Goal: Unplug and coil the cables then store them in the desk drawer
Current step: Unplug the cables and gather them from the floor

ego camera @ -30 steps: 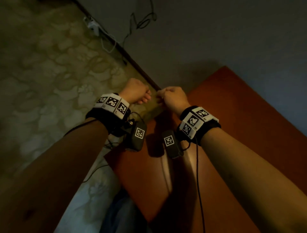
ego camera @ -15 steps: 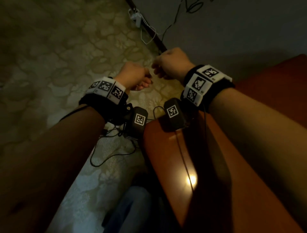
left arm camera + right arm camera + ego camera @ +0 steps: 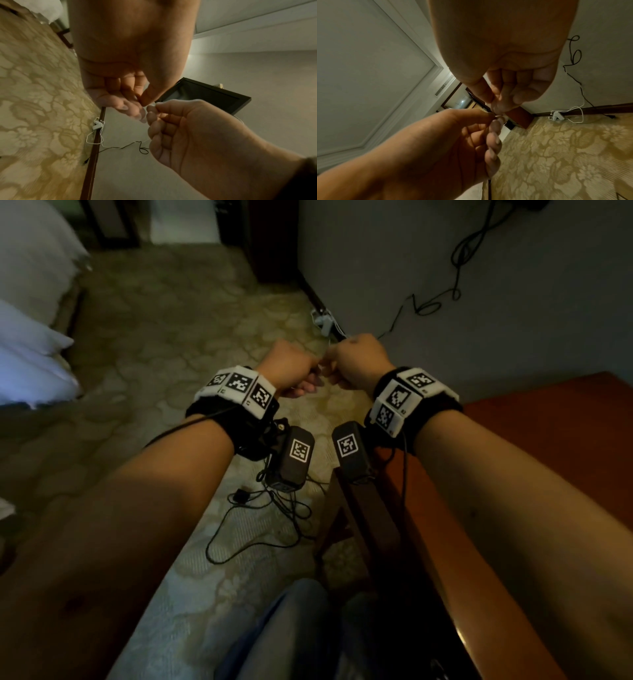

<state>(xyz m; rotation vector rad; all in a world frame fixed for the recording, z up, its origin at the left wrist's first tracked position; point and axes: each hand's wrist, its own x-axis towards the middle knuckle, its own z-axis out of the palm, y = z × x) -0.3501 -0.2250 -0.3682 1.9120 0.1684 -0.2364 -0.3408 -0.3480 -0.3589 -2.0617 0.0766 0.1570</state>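
Here both hands — left hand (image 3: 291,364) and right hand (image 3: 356,359) — pinch a thin white cable (image 3: 153,105) above the charger (image 3: 323,320); loops should stay even, judging by slack.

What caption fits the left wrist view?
Left hand and right hand pinch a thin white cable between fingertips, above patterned carpet.

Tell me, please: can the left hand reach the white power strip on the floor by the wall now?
Probably not at once. The left hand pinches a thin white cable together with the right hand, and the white power strip lies apart on the carpet, farther ahead.
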